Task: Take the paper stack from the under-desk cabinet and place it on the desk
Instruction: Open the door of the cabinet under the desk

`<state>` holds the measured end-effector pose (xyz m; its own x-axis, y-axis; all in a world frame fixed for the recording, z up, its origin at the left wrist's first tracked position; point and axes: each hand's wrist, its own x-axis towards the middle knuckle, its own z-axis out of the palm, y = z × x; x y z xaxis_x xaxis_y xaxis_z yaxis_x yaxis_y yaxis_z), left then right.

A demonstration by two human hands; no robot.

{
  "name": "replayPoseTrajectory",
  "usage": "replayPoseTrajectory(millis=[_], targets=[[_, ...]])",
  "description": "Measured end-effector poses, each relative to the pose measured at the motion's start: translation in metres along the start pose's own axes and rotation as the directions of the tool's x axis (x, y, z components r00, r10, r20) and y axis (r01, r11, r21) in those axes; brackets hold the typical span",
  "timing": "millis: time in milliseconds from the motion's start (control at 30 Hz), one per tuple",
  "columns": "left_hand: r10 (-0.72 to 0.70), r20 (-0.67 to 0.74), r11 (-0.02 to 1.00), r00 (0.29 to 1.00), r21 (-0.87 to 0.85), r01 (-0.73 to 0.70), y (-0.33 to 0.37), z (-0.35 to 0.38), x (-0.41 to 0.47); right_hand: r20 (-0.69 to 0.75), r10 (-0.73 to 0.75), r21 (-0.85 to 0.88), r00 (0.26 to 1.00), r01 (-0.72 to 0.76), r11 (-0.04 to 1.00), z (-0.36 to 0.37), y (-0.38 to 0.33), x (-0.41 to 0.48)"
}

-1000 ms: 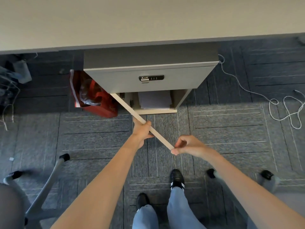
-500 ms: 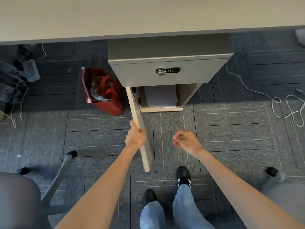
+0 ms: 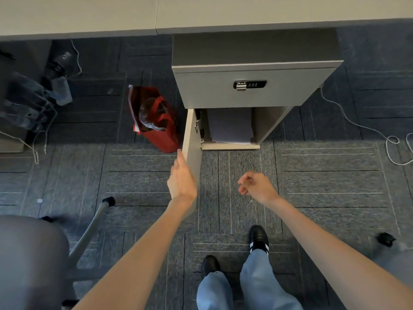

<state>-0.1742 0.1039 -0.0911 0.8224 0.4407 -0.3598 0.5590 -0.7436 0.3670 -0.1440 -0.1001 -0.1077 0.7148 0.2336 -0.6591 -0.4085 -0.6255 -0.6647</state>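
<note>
The grey under-desk cabinet (image 3: pixel 212 92) stands below the pale desk (image 3: pixel 201 12). Its lower door (image 3: pixel 192 135) is swung out toward me. Inside the lower compartment a white paper stack (image 3: pixel 231 126) lies flat on the shelf. My left hand (image 3: pixel 182 180) lies against the door's outer face with the fingers stretched along it. My right hand (image 3: pixel 257 185) hovers over the carpet in front of the opening, fingers loosely curled with nothing in them. Both hands are short of the paper.
A red bag (image 3: pixel 156 121) stands just left of the door. An office chair (image 3: pixel 89 233) is at lower left, and a white cable (image 3: pixel 357 124) snakes over the carpet on the right. A dark bag and clutter (image 3: pixel 31 104) sit at far left. My shoes (image 3: pixel 258 239) are below the hands.
The door has swung from a half-open slant to wide open, pointing toward me. My right hand let go of its edge and drew back. My left hand went from gripping to lying flat.
</note>
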Motion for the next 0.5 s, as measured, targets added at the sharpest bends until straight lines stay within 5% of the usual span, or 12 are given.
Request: replayPoseTrajectory(millis=[100,200,500], targets=[[0.292,-0.192,0.950,0.937,0.167,-0.262,-0.004,0.005,-0.001,-0.015,-0.013,0.009,1.000,0.013,1.000,-0.001,0.006,0.008],[0.524,-0.161,0.826,0.836,0.334,-0.453,0.005,0.020,0.003,-0.029,-0.024,-0.029,0.999,0.024,0.999,-0.004,0.015,0.019],[0.577,-0.083,0.793,0.813,0.297,-0.532,0.031,0.109,0.078,-0.165,-0.110,-0.101,0.980,0.094,0.990,-0.028,0.061,0.111]])
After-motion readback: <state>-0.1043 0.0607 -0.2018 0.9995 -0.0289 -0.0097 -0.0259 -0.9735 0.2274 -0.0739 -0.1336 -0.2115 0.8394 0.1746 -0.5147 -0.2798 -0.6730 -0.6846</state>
